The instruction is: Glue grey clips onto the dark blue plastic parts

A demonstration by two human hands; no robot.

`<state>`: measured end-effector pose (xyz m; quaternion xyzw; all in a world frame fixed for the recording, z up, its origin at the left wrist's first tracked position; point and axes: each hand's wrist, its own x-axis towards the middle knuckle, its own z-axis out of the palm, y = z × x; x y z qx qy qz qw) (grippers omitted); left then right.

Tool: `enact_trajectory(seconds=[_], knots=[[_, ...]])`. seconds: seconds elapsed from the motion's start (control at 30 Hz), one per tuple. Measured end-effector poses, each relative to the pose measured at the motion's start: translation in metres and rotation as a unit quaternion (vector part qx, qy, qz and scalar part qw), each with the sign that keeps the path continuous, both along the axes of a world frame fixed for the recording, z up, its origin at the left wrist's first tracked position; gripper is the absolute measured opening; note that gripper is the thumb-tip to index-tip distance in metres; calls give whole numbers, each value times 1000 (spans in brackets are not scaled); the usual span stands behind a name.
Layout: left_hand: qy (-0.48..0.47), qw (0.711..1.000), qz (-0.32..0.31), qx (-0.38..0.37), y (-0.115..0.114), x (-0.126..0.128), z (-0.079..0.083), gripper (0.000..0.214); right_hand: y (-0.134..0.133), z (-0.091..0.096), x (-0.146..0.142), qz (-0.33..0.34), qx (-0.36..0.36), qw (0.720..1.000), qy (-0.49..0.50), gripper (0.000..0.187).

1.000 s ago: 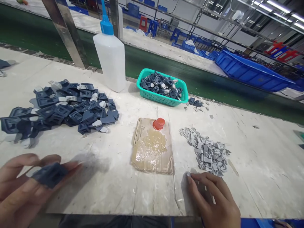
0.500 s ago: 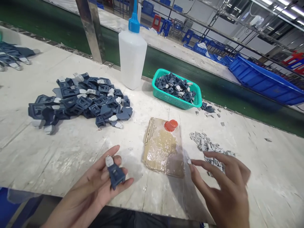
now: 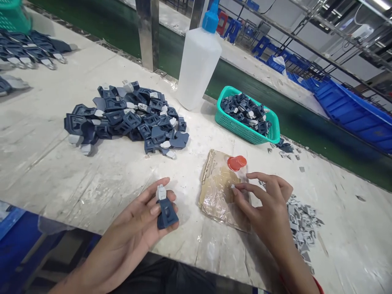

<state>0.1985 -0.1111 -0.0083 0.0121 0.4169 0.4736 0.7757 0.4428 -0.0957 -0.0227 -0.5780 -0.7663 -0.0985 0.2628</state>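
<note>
Behind everything runs a dark green strip (image 3: 294,122), with a big blue bin (image 3: 352,106) up at the right, and in front of it spreads the pale, scuffed counter (image 3: 352,241). Now to the hands, in the head view, the only one we have. Left hand (image 3: 134,222) first: palm up, wrist slanting in from the bottom edge, fingers curled beneath a navy part (image 3: 168,215), thumb pressed on its side. It's a secure hold, the pale tip (image 3: 162,192) pointing away from the body.

Over to the right hand (image 3: 271,202), back of it uppermost, forearm angling in from the lower right. Thumb and forefinger meet in a tight pinch on a tiny pale piece (image 3: 233,186), the next finger stretched out above. That pinch sits over the glossy cardboard pad (image 3: 214,200), just below the red cap (image 3: 237,163); whether it touches the surface, you can't tell.

What's hidden? Fingers mask most of the tiny piece, and its shape is hard to read. The right hand and wrist cover part of the grey heap (image 3: 303,222) and the pad's right side. Up top, the white bottle (image 3: 199,65) loses its nozzle tip to the frame, and a green basket (image 3: 14,18) is cut off at the left corner.
</note>
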Motion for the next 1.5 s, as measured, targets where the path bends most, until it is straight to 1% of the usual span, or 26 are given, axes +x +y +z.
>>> enact_trajectory(seconds=[0.1, 0.3, 0.53, 0.77, 0.9, 1.0, 1.07, 1.1, 1.17, 1.23, 1.27, 1.33, 1.4, 1.5], knots=[[-9, 1000, 0, 2, 1, -1, -1, 26, 0, 0, -1, 6, -1, 1000, -4, 11], [-32, 999, -6, 30, 1, -1, -7, 21, 2, 1, -1, 22, 9, 999, -23, 10], [-34, 999, 27, 13, -1, 0, -8, 18, 1, 1, 0, 14, 3, 1000, -26, 11], [-23, 999, 27, 8, -1, 2, -6, 19, 1, 2, 0, 21, -1, 999, -27, 10], [-30, 999, 4, 25, -2, -1, -7, 19, -4, 14, 5, -2, 5, 1000, -15, 12], [-13, 999, -35, 26, -5, -1, -8, 19, -9, 24, 6, -56, 15, 998, 16, 15], [5, 997, -63, 39, -9, 2, -9, 17, -11, 26, 5, -79, 33, 996, 34, 15], [9, 996, -74, 50, -11, 4, -9, 18, -10, 25, 4, -73, 33, 996, 31, 14], [19, 993, -95, 73, -15, 9, -10, 18, -9, 21, 2, -34, 17, 999, 13, 13], [51, 988, -115, 93, -18, 15, -12, 16, -8, 17, 1, -13, 0, 1000, 4, 15], [70, 984, -124, 103, -19, 17, -12, 16, -8, 15, 1, -21, 1, 1000, 10, 15], [96, 980, -131, 116, -20, 19, -14, 14, -8, 14, 2, -58, 19, 998, 23, 16], [89, 981, -125, 115, -19, 20, -14, 15, -8, 14, 3, -76, 33, 996, 26, 18], [67, 984, -119, 111, -18, 19, -16, 14, -8, 14, 4, -42, 28, 999, 14, 16]])
